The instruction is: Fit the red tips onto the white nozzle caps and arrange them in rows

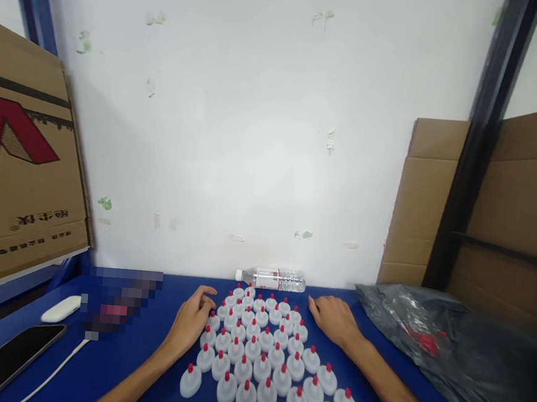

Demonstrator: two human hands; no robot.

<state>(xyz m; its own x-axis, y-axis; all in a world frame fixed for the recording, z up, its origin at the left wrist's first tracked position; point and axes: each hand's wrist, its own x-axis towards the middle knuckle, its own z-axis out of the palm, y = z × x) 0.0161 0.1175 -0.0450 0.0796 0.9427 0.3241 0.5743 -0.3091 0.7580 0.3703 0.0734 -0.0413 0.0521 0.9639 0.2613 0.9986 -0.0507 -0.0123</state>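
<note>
Many small white bottles (252,348) with red tips stand close together on the blue table, in a group that widens toward me. My left hand (196,311) rests at the group's far left edge, its fingers loosely bent and apart, next to the bottles there. On the other side my right hand (332,316) lies on the table, a little apart from the nearest bottles, fingers relaxed and partly hidden. Neither hand holds anything that I can see. Behind the group, a clear plastic water bottle (271,279) lies on its side against the wall.
On the left are a phone (9,360), a white oval case (61,309), a white cable (57,367) and a printed carton (22,200). A grey plastic bag (479,354) with red pieces covers the right side. Cardboard (428,207) leans by a dark post.
</note>
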